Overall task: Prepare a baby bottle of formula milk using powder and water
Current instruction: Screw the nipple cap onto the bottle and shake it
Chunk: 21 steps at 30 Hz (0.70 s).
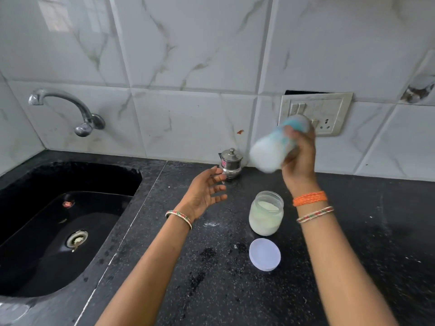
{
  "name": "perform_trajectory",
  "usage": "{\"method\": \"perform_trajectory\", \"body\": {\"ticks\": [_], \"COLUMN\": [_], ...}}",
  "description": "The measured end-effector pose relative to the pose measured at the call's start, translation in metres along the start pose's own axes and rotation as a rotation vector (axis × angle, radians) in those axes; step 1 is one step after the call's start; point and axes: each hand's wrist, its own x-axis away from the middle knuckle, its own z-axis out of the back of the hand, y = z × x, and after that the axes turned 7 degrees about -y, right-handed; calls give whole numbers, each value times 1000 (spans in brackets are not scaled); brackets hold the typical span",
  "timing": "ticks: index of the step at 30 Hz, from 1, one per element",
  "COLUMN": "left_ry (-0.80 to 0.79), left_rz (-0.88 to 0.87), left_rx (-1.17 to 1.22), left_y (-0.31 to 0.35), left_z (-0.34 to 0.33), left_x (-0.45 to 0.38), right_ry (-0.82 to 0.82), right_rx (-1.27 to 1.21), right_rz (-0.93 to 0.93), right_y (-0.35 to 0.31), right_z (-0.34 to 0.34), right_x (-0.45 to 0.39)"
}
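Bottle (274, 149) first: it hangs in the air above the counter (353, 231), near the wall, tilted with its base toward the left and down and its teal cap end up by the switch plate (315, 114). It looks milky white and is badly blurred, which I judge to mean it is being shaken to mix powder and water.

Counter and sink (58, 220) sit side by side, the sink well to the left under the tap (70, 107), so water is close by. Some white powder lies spilled on the counter left of the jar (266, 212).

That jar stands open, right below the bottle and partly full of pale powder. Its lid (265, 254) lies flat just in front of it, probably left off for a refit afterwards. A small steel pot (230, 163) stands against the wall.

Right hand (299, 156) grips the bottle near its cap end, fingers curled round it; blur hides each finger's exact lie.

Left hand (207, 191) holds nothing, palm turned toward the bottle, fingers loosely spread and slightly bent, hovering above the counter, perhaps ready to steady or catch.
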Motion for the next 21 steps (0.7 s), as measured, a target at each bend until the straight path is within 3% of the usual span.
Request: {"method": "perform_trajectory", "body": {"ticks": [1,2,4,6,9,10,12,13,16,17,19,21], "left_ry": [-5,-12,-26,-20,0,-7,-24,-22,34,54,75,84], "left_rz": [1,8,18,0,-19,-8,12,10,-9,-5,13,23], "left_rx": [5,2,-14,1,38,33,4,-7,-4,-6,-33,-54], "left_y": [0,-1,-1,-1,-2,-2,-1,0,3,2,2,3], "left_z": [-1,-1,-2,0,3,4,6,8,18,21,29,35], "left_x": [0,0,1,0,2,4,7,7,8,9,9,9], "right_ry": [141,169,-57,-81,386,419,201,198,496,483,251,230], "right_rx": [-54,-62,157,300,312,441,636,628,433,478,656,659], "right_rz": [28,2,-128,-101,48,39,-84,-109,63,74,-40,-66], "right_y": [6,7,8,18,33,36,46,50,54,55,58,60], "right_z": [4,0,-6,-8,-14,-18,-19,-18,-18,-18,-18,-14], "right_x": [-3,-2,0,3,-2,-2,0,2,3,2,0,-2]}}
